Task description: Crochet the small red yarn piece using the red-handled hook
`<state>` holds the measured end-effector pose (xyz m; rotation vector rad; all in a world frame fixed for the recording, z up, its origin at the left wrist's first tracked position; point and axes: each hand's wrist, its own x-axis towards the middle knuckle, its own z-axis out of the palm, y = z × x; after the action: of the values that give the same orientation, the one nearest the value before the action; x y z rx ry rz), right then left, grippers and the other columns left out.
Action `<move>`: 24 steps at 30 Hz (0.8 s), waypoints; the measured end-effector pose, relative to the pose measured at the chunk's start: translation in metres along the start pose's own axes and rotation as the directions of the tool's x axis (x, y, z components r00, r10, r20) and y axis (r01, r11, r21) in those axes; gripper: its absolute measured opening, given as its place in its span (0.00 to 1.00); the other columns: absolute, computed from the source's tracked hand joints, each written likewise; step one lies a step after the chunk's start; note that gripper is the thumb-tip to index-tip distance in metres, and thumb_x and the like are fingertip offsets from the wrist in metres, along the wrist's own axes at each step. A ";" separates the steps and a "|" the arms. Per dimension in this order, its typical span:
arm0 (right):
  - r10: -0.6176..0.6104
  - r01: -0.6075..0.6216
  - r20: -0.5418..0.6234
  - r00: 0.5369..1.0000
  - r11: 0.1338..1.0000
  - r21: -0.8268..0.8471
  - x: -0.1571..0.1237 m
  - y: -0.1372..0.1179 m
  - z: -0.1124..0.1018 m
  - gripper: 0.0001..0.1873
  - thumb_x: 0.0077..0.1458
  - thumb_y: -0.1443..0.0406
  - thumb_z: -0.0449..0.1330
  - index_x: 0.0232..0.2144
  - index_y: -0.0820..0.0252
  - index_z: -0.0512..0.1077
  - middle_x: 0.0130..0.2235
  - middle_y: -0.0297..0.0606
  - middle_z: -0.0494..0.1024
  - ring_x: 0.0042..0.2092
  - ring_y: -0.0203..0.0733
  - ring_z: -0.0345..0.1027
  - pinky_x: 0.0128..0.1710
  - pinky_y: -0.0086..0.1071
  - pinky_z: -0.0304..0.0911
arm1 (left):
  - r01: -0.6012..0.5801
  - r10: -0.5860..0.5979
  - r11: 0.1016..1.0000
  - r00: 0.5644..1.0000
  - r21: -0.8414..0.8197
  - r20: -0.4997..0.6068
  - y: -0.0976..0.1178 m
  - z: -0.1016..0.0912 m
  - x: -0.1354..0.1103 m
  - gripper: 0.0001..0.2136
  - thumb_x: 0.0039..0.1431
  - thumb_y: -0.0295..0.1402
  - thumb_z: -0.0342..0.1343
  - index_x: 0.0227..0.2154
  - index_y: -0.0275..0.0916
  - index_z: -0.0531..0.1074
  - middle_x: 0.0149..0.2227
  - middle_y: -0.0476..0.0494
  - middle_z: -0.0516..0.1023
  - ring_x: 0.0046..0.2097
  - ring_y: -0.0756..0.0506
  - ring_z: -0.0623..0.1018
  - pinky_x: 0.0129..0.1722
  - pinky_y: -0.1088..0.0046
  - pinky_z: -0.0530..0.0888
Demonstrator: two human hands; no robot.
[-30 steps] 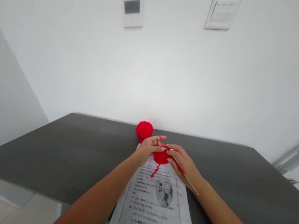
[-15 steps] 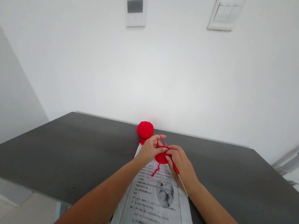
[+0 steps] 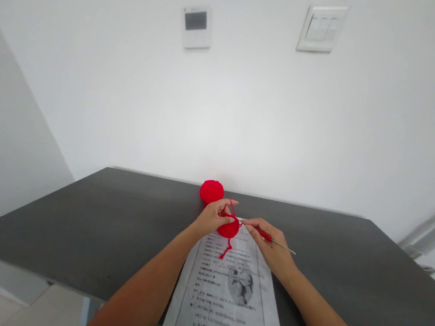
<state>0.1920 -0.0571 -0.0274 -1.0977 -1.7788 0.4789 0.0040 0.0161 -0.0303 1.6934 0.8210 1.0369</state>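
Reaching over the counter, the left hand pinched one red crochet piece above one printed sheet; the right hand gripped one crochet hook at it. One yarn ball sat just behind.

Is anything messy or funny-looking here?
Only little things: the paper hangs over the table's near edge, and a loose yarn tail dangles from the red crochet piece held by the left hand, while the right hand holds a hook. Nothing looks spilled or broken.
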 end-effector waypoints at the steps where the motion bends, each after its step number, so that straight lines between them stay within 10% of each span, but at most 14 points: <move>1: 0.031 -0.031 0.005 0.999 0.999 0.034 0.001 0.000 -0.001 0.10 0.59 0.60 0.56 0.34 0.57 0.76 0.34 0.38 0.81 0.36 0.43 0.75 0.37 0.34 0.69 | 0.006 -0.006 1.000 1.000 0.001 0.012 -0.001 -0.001 0.001 0.22 0.44 0.29 0.62 0.46 0.35 0.71 0.24 0.55 0.68 0.28 0.53 0.68 0.33 0.75 0.65; 14: 0.298 -0.275 0.050 0.953 0.790 0.548 0.006 0.018 0.004 0.18 0.49 0.50 0.64 0.31 0.60 0.76 0.33 0.41 0.81 0.36 0.44 0.75 0.41 0.40 0.70 | 0.215 -0.182 0.946 0.972 -0.244 0.152 -0.013 -0.008 0.001 0.22 0.39 0.33 0.68 0.41 0.35 0.74 0.26 0.51 0.73 0.28 0.53 0.71 0.31 0.76 0.65; 24: 0.025 -0.011 -0.048 0.999 0.962 0.272 0.004 0.018 0.009 0.12 0.57 0.55 0.59 0.33 0.56 0.77 0.37 0.40 0.81 0.41 0.45 0.75 0.44 0.40 0.70 | 0.402 -0.293 0.756 0.913 -0.517 0.283 -0.003 0.006 -0.003 0.23 0.33 0.28 0.71 0.38 0.34 0.76 0.31 0.44 0.79 0.33 0.50 0.77 0.38 0.73 0.70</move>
<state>0.1919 -0.0436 -0.0422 -0.9251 -1.6041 0.6792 0.0082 0.0123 -0.0348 1.0497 0.5940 0.7449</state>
